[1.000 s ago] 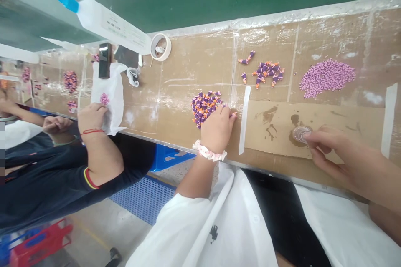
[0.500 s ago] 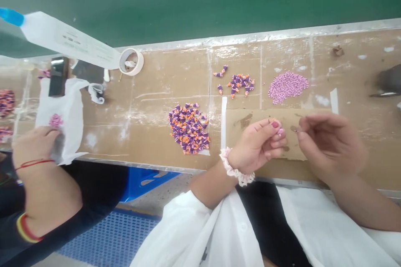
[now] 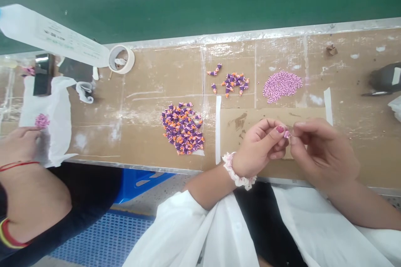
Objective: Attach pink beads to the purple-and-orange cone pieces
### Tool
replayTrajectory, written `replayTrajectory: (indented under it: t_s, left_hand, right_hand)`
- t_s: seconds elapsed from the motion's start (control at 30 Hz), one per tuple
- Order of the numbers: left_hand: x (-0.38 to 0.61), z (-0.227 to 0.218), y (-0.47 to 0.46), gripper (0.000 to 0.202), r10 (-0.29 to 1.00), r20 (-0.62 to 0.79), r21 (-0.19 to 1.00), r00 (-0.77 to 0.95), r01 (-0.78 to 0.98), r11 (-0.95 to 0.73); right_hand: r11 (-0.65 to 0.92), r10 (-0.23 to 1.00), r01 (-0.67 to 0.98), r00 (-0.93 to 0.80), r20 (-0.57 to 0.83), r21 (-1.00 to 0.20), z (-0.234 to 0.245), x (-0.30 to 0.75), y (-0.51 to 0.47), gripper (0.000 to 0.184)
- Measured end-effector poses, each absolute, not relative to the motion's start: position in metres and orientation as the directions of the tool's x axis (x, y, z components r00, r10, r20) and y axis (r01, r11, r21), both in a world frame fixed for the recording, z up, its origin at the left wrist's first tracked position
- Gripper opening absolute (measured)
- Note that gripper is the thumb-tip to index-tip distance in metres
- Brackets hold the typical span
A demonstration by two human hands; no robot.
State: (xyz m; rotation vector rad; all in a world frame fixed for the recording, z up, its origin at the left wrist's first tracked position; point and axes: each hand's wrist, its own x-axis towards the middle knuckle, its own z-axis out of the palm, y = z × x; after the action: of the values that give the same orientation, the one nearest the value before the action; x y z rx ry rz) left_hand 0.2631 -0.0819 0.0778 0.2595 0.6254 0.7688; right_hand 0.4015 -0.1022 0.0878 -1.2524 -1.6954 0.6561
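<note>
My left hand (image 3: 261, 144), with a pink scrunchie at the wrist, pinches a tiny purple-and-orange piece (image 3: 286, 134) at its fingertips. My right hand (image 3: 319, 150) meets it fingertip to fingertip, closed in a pinch on something too small to make out. Both hover over a taped-down cardboard sheet (image 3: 250, 119). Left of my hands lies a pile of purple-and-orange pieces (image 3: 182, 128). Farther back sit a smaller group of the same pieces (image 3: 232, 80) and a heap of pink pieces (image 3: 282, 85).
A co-worker's arm (image 3: 25, 183) rests at the left by a white plastic bag (image 3: 52, 108). A tape roll (image 3: 121, 59) and a white glue bottle (image 3: 53, 35) lie at the back left. A dark object (image 3: 384, 79) sits far right. A green wall stands behind the bench.
My left hand left the purple-and-orange pile and came right with a piece. My right hand rose from a small clear dish to meet it. The view shifted right.
</note>
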Motion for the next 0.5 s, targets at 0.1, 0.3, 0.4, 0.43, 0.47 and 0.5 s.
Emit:
replayTrajectory:
  t_s: [0.1,0.3,0.4,0.43,0.47,0.5]
  left_hand:
    - [0.263,0.074,-0.084,0.028,0.749,-0.394,0.498,0.533,-0.561,0.661]
    - [0.26,0.069,-0.085,0.024,0.852,-0.245,0.713,0.463,-0.51,0.481]
    - [0.258,0.069,-0.085,0.021,0.862,-0.185,0.771,0.471,-0.474,0.425]
    - [0.258,0.069,-0.085,0.021,0.86,-0.183,0.774,0.475,-0.47,0.425]
    - [0.259,0.069,-0.085,0.022,0.859,-0.188,0.77,0.477,-0.471,0.43]
    - [0.259,0.07,-0.086,0.023,0.857,-0.201,0.763,0.475,-0.472,0.441]
  right_hand:
    - [0.371,0.922,0.484,-0.094,0.374,-0.792,0.087,0.402,-0.103,0.038]
    - [0.369,0.92,0.531,-0.091,0.382,-0.763,0.092,0.401,-0.105,0.038]
    - [0.39,0.913,0.536,-0.118,0.391,-0.749,0.096,0.403,-0.104,0.038]
    - [0.394,0.912,0.539,-0.128,0.39,-0.744,0.096,0.403,-0.104,0.038]
    - [0.396,0.912,0.545,-0.137,0.387,-0.739,0.097,0.404,-0.103,0.038]
    - [0.395,0.912,0.552,-0.141,0.384,-0.734,0.098,0.404,-0.103,0.037]
